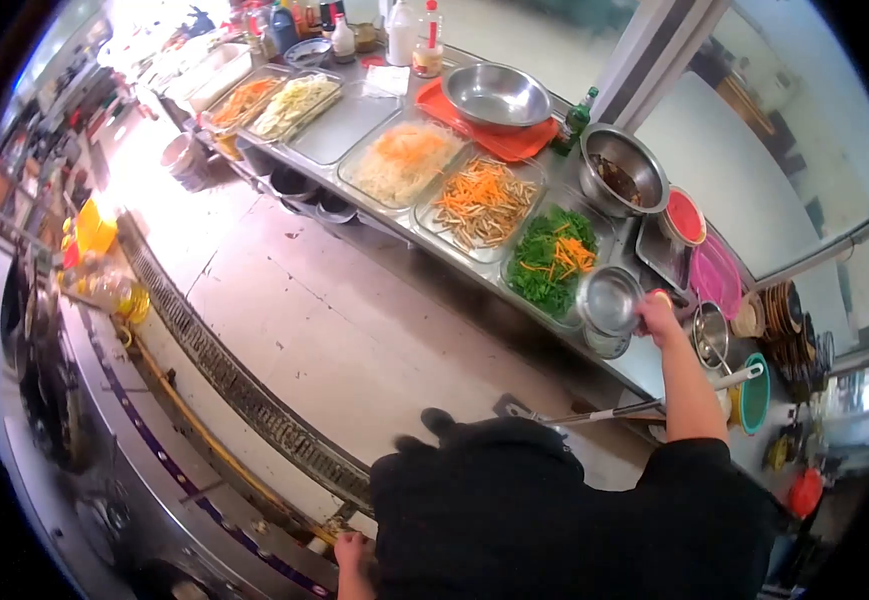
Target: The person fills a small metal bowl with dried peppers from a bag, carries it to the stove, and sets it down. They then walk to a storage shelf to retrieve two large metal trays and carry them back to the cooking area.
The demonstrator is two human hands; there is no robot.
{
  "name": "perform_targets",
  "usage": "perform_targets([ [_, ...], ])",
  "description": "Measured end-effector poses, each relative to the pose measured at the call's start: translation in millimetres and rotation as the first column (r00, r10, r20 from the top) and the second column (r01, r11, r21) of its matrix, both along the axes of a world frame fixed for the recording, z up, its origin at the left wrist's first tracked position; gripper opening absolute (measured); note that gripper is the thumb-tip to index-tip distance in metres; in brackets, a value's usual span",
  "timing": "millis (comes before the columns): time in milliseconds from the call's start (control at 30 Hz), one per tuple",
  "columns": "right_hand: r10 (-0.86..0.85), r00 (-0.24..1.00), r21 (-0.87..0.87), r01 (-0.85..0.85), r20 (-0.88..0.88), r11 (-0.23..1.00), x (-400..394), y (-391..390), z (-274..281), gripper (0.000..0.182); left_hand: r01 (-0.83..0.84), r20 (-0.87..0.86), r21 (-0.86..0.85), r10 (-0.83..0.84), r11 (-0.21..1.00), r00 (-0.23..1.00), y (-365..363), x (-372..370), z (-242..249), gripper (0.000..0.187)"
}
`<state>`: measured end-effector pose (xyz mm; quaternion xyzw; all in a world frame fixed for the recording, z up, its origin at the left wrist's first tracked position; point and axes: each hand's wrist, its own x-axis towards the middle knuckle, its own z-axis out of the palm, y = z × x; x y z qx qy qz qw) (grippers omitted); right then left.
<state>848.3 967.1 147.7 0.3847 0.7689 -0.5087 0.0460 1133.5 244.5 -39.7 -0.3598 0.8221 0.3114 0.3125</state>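
Observation:
My right hand reaches out over the counter with its fingers closed on the edge of a small round metal bowl. Something red shows at the fingers, too small to name. Beneath the bowl is a clear container, partly covered. Just beyond the bowl lies a tray of chopped greens with orange strips. My left hand hangs low beside my body, near the stove edge; its fingers look curled, and I see nothing in them.
More trays line the counter: brown and orange strips, pale shreds, sliced vegetables. Behind them stand a large steel bowl, a bowl with dark contents and a green bottle. A floor drain runs beside the stove.

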Motion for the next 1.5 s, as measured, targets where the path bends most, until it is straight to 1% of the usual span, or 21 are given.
perform_targets([
  [167,-0.611,0.776,-0.171,0.587,-0.158,0.791,65,-41,-82,0.01,0.123,0.263,0.045,-0.131,0.991,0.956,-121,-84,-20,0.033],
  [233,-0.726,0.66,-0.172,0.706,-0.192,0.687,70,-68,-100,0.012,0.552,0.237,-0.038,-0.529,0.833,0.815,-188,-117,-59,0.035],
  [267,-0.731,0.651,-0.184,0.708,-0.206,0.682,57,-70,-102,0.012,0.61,0.25,-0.076,-0.577,0.788,0.777,-179,-179,-10,0.035],
  [300,-0.784,0.601,-0.097,0.781,-0.153,0.618,55,-74,-109,0.014,0.83,0.219,-0.089,-0.803,0.55,0.555,-232,-206,-52,0.034],
  [367,-0.856,0.514,0.038,0.858,-0.062,0.513,43,-89,-109,0.02,0.552,-0.024,-0.205,-0.567,0.809,0.823,-203,-312,34,0.03],
  [400,-0.866,0.497,-0.04,0.866,-0.053,0.499,46,-83,-120,0.024,0.636,-0.056,-0.3,-0.679,0.711,0.732,-229,-350,18,0.028],
  [600,-0.958,0.273,-0.644,0.718,-0.086,0.262,69,-51,-180,0.027,0.309,-0.371,-0.088,-0.319,0.947,0.872,-195,-552,60,0.03],
  [800,-0.983,-0.107,-0.542,0.84,-0.147,-0.01,65,-123,-153,0.039,0.599,-0.136,-0.114,-0.61,0.792,0.781,-169,-589,70,0.03],
  [900,-0.956,-0.003,-0.434,0.892,-0.294,0.131,108,-162,-170,0.041,0.529,0.019,-0.137,-0.532,0.838,0.847,-216,-581,39,0.03],
  [933,-0.876,0.457,-0.099,0.875,-0.153,0.474,98,-197,-153,0.038,0.532,0.068,-0.108,-0.528,0.84,0.847,-233,-578,34,0.03],
  [967,-0.526,0.787,0.458,0.356,0.324,0.814,70,-246,-118,0.035,0.535,0.119,-0.077,-0.525,0.841,0.843,-249,-580,30,0.03],
  [1000,-0.32,0.771,0.621,-0.122,0.55,0.774,41,-295,-82,0.032,0.518,0.119,-0.072,-0.508,0.853,0.853,-263,-586,28,0.03],
  [1033,-0.383,0.601,0.638,-0.29,0.701,0.713,35,-311,-104,0.029,0.518,0.158,-0.058,-0.504,0.854,0.849,-279,-593,26,0.03],
  [1067,-0.349,0.859,0.547,0.099,0.375,0.831,70,-304,-162,0.03,0.514,0.196,-0.041,-0.498,0.857,0.845,-294,-599,23,0.03],
  [1133,-0.147,0.695,0.537,-0.386,0.704,0.75,-79,-428,-89,0.03,0.458,0.202,-0.032,-0.443,0.888,0.873,-327,-618,8,0.03],
  [1200,0.29,0.766,0.248,-0.5,0.574,0.83,-196,-506,-61,0.029,0.41,0.203,-0.022,-0.397,0.912,0.895,-367,-647,-24,0.03],
  [1267,0.199,0.968,0.36,-0.242,0.152,0.901,-176,-475,-250,0.031,0.343,0.096,0.132,-0.356,0.93,0.929,-416,-680,-59,0.029],
  [1367,0.509,0.621,0.275,-0.753,0.596,0.597,-378,-612,-185,0.028,0.392,0.047,0.072,-0.396,0.917,0.917,-469,-769,-21,0.03],
  [1400,0.093,0.96,-0.014,-0.092,0.263,0.996,-435,-661,-178,0.028,0.427,0.039,0.044,-0.428,0.903,0.903,-490,-798,-12,0.029],
  [1433,-0.499,0.847,-0.488,0.52,0.186,0.701,-486,-696,-172,0.03,0.449,0.021,0.032,-0.45,0.893,0.893,-513,-828,-13,0.029],
  [1500,-0.226,0.962,-0.558,0.274,0.155,0.784,-569,-738,-178,0.032,0.404,-0.034,-0.004,-0.404,0.915,0.914,-559,-873,-6,0.029],
])
